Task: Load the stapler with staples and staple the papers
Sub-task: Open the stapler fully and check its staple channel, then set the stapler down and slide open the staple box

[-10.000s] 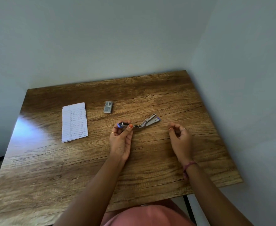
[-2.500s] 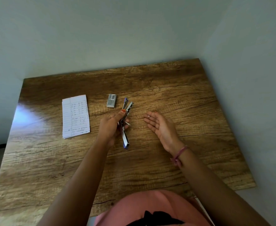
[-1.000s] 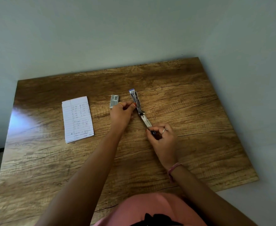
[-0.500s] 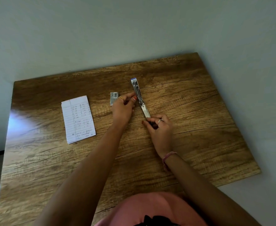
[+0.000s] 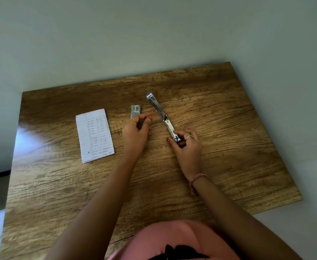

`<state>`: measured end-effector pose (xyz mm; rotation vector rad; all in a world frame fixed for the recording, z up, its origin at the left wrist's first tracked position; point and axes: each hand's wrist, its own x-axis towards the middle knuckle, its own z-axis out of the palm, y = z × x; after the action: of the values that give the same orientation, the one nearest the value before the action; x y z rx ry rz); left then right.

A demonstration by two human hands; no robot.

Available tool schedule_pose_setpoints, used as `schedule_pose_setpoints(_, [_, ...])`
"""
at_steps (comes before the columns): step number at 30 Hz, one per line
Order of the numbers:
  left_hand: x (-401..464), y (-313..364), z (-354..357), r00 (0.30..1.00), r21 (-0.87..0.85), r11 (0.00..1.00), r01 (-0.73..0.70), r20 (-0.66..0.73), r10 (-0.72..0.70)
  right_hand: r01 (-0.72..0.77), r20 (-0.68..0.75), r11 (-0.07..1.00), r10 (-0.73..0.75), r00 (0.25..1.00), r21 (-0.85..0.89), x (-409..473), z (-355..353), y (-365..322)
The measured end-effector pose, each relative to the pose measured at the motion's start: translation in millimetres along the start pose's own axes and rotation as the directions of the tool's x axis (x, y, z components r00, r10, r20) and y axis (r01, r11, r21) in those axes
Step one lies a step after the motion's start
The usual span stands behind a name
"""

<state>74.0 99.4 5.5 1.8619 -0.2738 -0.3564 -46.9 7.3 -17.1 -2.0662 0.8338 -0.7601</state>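
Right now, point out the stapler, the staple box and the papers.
stapler [image 5: 158, 111]: head view, on its opened metal arm.
staple box [image 5: 135, 110]: head view, on its printed top.
papers [image 5: 95, 135]: head view, middle of the lined top sheet.

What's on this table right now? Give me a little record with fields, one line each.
Surface: wooden table
Stapler: swung open flat on the table
Right hand: holds the stapler's near end
Left hand: beside the staple box, fingers curled, grip unclear
Papers: lined, handwritten, lying left of the hands, untouched
Stage: staples not yet seen loaded
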Motion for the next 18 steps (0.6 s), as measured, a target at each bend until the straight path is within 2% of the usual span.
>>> schedule_pose_setpoints(5, [-3.5, -1.8, -14.9, 0.995, 0.091, 0.994, -0.063, -0.074, 0.070, 0.009, -0.004, 1.000, -0.009, 1.000, 0.011, 0.0, 0.1, 0.4])
schedule_pose_setpoints(13, [-3.8, -10.1, -24.6, 0.989, 0.101, 0.994, -0.036, -0.137, 0.050, 0.052, -0.007, 0.997, -0.053, 0.999, -0.049, 3.5, -2.0, -1.6])
schedule_pose_setpoints(18, [-2.7, -21.2, -27.5, 0.979, 0.170, 0.982, -0.077, -0.172, 0.106, 0.065, -0.024, 0.997, -0.065, 0.998, -0.032, 7.7, -10.4, -6.9])
